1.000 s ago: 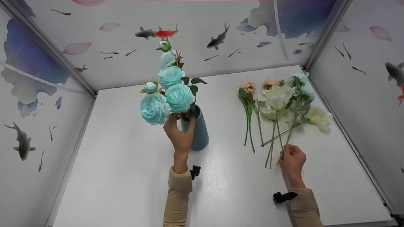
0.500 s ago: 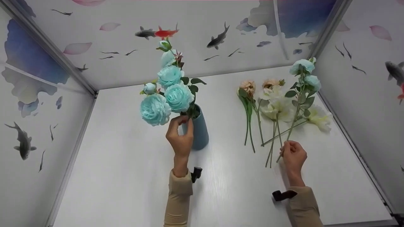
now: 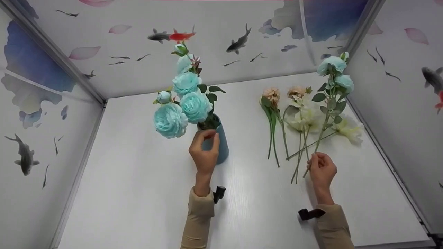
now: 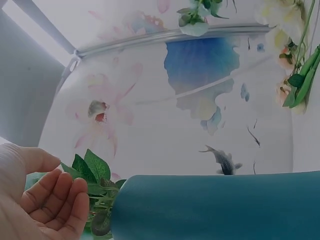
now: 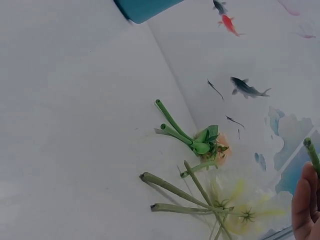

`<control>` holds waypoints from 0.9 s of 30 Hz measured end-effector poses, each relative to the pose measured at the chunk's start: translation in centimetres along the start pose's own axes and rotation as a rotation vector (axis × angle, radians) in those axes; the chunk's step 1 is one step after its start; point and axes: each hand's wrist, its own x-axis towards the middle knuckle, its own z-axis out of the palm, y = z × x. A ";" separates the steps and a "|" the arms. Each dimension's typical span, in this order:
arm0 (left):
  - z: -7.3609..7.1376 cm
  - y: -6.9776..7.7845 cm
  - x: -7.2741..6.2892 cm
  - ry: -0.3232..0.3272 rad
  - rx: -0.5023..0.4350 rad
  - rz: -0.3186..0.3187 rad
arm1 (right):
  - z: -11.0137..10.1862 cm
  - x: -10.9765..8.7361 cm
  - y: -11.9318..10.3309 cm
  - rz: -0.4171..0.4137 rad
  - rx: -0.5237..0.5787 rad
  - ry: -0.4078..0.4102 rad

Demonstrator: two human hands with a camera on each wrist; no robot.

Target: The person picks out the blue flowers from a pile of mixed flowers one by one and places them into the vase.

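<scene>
A blue vase stands left of the table's middle, with turquoise peonies rising from its mouth and leaning left. My left hand is at the vase's near rim, its fingers loosely curved. In the left wrist view, the left hand holds nothing, close to green leaves beside the vase. Over on the right, my right hand pinches the lower stem of a pale blue peony, whose leafy top is raised. The right wrist view shows its stem end above the right hand.
Peach flowers and white lilies lie on the white table, left of the held stem, their stems crossing. Another white bloom lies near the right edge. Printed panels enclose the table on several sides.
The right hand has lifted the pale blue peony's blooms up from the other flowers. My left hand has drawn back from the peonies, slightly down and right. The vase flowers stay nearly still.
</scene>
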 end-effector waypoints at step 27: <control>1.6 3.2 -0.4 -0.115 -0.039 -0.026 | 1.2 -1.3 -1.8 -0.123 0.017 -0.028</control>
